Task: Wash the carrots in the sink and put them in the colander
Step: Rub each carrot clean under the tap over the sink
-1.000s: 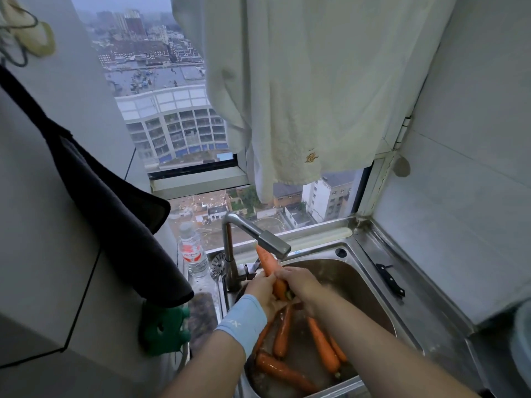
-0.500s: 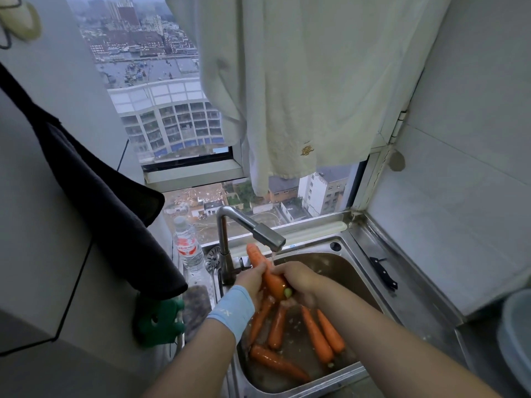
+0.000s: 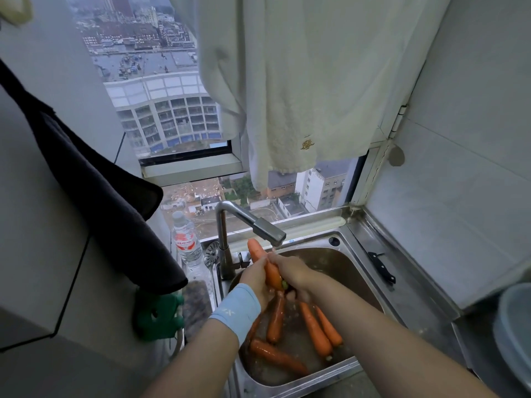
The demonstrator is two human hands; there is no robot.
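Fingers (image 3: 275, 258) of the right hand (image 3: 291, 272) and of the left hand (image 3: 255, 278) are curled round one long orange carrot (image 3: 263, 261). They hold it tilted just under the spout of the bent steel tap (image 3: 258, 224), above the stainless steel sink (image 3: 343, 248). Several more wet orange carrots (image 3: 316, 330) lie in the basin below. A black-handled knife (image 3: 380, 267) rests on the steel ledge to the right. A clear plastic bottle with a red label (image 3: 186, 244) stands left of the tap.
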